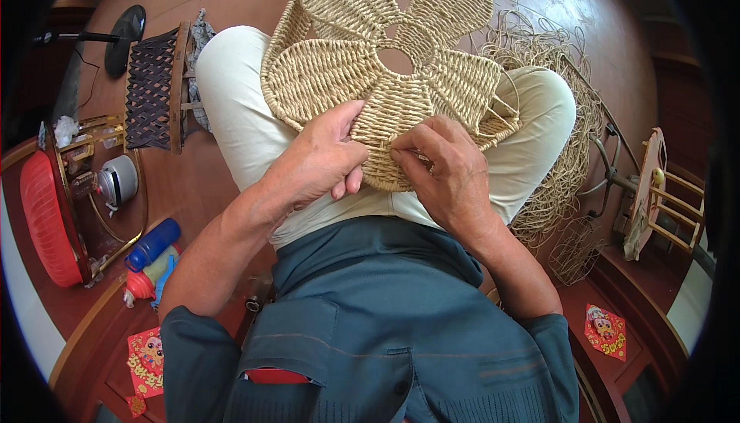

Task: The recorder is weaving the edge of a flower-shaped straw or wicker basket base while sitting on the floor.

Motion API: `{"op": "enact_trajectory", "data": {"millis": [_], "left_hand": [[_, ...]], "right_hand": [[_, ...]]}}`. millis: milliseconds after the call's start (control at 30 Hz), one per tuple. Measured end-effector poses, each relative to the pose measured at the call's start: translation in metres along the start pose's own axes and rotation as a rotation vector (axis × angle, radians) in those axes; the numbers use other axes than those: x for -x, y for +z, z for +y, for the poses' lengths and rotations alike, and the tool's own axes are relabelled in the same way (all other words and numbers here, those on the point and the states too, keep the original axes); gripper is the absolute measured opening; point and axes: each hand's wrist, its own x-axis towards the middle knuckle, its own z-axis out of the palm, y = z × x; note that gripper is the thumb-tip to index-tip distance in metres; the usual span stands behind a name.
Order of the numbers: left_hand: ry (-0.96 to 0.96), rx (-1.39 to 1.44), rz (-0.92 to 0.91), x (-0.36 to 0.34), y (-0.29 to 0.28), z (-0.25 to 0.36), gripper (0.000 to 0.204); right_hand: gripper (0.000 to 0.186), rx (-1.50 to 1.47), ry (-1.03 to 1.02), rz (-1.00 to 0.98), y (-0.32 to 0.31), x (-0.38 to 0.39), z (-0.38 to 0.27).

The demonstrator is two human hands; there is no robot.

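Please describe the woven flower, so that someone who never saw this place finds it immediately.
Look at the seated person's pale trousers; across the lap lies the straw-coloured woven flower, with the left hand and right hand at its nearest petal. Unlike the tangled cord at the right, it has broad, tightly woven petals around a round hole.

gap between left hand and right hand — woven flower blocks ahead, cord heap rightward

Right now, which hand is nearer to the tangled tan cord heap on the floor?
The right hand: left of the heap, at the lower petal of the tan woven flower; the left hand is farther left, across that petal.
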Motion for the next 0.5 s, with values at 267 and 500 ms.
{"op": "enact_trajectory", "data": {"millis": [267, 500], "left_hand": [[0.048, 0.04, -0.002, -0.0005, 0.001, -0.0044, 0.085], [0.006, 0.149, -0.027, 0.0013, -0.0065, -0.0052, 0.087]], "right_hand": [[0.01, 0.007, 0.008, 0.011, 0.001, 0.0005, -0.0006], [0.017, 0.083, -0.118, 0.029, -0.0016, -0.0046, -0.0047]]}}
